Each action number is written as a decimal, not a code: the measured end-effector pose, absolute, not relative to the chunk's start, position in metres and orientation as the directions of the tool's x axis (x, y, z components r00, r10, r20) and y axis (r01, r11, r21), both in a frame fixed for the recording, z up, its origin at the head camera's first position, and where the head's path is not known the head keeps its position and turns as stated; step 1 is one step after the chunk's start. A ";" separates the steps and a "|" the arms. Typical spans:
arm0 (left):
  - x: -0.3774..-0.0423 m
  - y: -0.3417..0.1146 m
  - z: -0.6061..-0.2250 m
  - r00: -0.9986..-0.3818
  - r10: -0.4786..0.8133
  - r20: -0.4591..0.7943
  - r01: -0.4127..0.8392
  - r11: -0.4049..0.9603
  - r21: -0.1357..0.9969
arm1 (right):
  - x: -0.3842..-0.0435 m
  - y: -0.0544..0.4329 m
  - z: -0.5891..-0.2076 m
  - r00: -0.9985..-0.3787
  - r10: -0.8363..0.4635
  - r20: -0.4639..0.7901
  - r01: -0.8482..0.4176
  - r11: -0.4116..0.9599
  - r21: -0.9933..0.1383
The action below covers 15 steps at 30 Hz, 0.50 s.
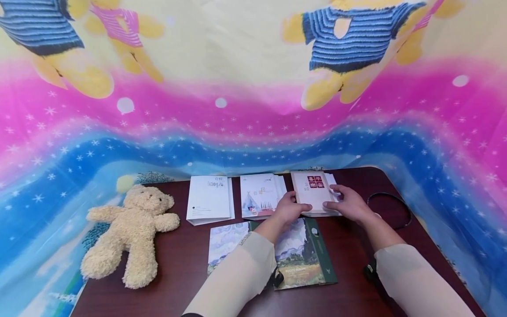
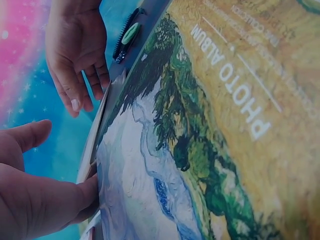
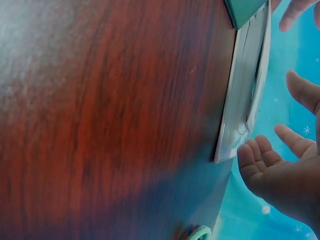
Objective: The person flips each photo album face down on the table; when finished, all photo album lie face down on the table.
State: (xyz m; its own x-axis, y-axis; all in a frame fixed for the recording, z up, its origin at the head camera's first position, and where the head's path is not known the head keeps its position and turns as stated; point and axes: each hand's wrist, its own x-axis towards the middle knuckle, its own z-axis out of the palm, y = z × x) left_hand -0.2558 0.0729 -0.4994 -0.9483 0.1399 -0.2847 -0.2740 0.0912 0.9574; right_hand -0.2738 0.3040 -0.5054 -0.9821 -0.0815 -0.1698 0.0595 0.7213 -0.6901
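A white photo album (image 1: 306,198) with a red four-character block on its cover lies at the back right of the table. My left hand (image 1: 291,207) is at its left side, thumb stretched toward the front edge; in the left wrist view, a finger of this hand (image 2: 37,197) reaches the album's side. My right hand (image 1: 350,203) is at the right side with fingers spread. From the right wrist, that hand (image 3: 287,177) appears loosely bent beside the album's corner (image 3: 231,145), not wrapped round it. Whether its fingertips touch cannot be told.
Two more white albums, one plain (image 1: 207,207) and one with a tent drawing (image 1: 253,200), lie to the left. Landscape-painting albums (image 1: 297,259) lie in front, partly under my left forearm. A teddy bear (image 1: 134,233) is left; a dark cord loop (image 1: 405,207) is right.
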 end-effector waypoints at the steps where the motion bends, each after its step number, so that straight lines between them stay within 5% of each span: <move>1: -0.256 0.073 -0.500 -0.948 0.142 -0.285 -0.275 0.088 0.957 | -0.274 0.304 -0.506 -0.981 -0.079 -0.174 0.064 0.722 -0.689; 15: -0.259 0.077 -0.504 -0.935 0.134 -0.329 -0.321 0.080 0.944 | -0.279 0.302 -0.509 -0.975 -0.063 -0.214 0.101 0.730 -0.675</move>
State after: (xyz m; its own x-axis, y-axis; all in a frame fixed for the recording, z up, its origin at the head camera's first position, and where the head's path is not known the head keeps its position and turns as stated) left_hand -0.2590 0.0767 -0.5037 -0.9346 0.1342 -0.3294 -0.3211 0.0799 0.9437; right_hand -0.2788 0.3019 -0.5087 -0.9748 -0.0630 -0.2141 0.1011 0.7305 -0.6754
